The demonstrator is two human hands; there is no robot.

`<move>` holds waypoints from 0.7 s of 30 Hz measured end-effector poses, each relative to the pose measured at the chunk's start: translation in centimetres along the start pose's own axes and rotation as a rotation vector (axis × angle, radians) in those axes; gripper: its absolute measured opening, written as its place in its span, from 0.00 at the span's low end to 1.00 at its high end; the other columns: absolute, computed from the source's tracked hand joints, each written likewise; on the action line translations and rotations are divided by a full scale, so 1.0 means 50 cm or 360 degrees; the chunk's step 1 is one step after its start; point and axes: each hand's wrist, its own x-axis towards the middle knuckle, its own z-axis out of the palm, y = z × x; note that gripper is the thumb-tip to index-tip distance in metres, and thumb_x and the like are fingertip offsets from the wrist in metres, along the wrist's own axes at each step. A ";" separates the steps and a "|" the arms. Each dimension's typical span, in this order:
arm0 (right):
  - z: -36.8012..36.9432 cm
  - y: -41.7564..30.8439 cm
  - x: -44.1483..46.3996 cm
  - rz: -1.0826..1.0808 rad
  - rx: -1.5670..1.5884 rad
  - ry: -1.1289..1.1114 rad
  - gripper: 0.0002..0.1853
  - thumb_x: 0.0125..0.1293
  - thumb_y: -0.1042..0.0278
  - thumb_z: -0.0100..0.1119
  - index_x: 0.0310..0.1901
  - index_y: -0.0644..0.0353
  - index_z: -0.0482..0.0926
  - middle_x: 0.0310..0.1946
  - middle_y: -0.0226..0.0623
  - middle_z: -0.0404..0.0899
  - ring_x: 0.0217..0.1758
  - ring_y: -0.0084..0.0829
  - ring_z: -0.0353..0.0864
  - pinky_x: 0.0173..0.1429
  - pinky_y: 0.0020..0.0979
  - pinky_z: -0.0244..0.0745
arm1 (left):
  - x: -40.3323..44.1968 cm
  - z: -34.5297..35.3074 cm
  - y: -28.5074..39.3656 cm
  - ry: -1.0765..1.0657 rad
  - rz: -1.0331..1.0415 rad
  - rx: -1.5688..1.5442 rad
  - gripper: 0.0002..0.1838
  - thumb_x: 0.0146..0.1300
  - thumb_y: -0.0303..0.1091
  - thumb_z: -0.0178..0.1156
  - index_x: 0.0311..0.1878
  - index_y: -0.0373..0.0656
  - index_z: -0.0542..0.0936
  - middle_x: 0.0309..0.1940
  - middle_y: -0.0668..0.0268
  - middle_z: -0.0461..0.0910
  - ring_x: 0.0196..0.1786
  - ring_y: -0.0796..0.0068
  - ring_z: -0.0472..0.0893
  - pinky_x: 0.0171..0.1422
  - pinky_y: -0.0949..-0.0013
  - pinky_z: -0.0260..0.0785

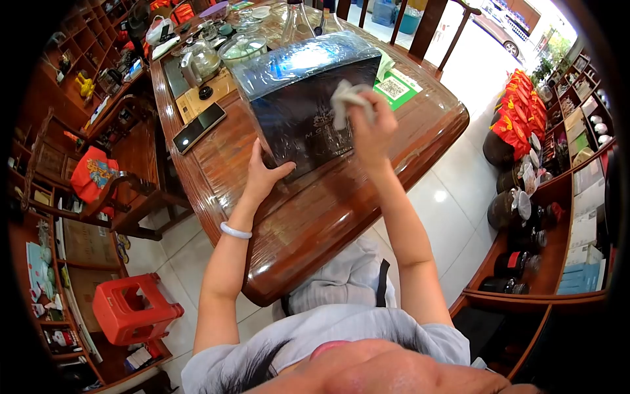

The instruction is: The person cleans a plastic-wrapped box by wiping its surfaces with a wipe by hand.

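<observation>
A dark box in clear plastic wrap (pixel 295 118) stands on the glossy wooden table (pixel 315 203), its top shining with reflected light. My left hand (pixel 264 172) grips the box's lower left corner, thumb along the front and fingers round the side. In my right hand (pixel 375 131) is a crumpled white tissue (pixel 346 102), pinched between the fingers at the right part of the box's front. Pale lettering on that face is partly hidden by the hand. Behind the right edge of the box lies a green card with a QR code (pixel 397 88).
Left of the box lie a smartphone (pixel 199 127) and a glass teapot (pixel 200 62). Glass bottles (pixel 297 26) stand behind it. A wooden armchair (pixel 131 164) and a red plastic stool (pixel 134 308) are at the left. Shelves with jars (pixel 515 262) line the right.
</observation>
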 end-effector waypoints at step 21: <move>-0.009 -0.011 0.045 0.0045 -0.0021 0.0112 0.09 0.58 0.71 0.61 0.40 0.63 0.77 0.36 0.36 0.79 0.37 0.27 0.78 0.40 0.26 0.73 | 0.003 -0.006 -0.019 0.0006 0.0057 0.0132 0.42 0.42 0.33 0.73 0.61 0.37 0.62 0.49 0.61 0.74 0.51 0.71 0.73 0.57 0.69 0.64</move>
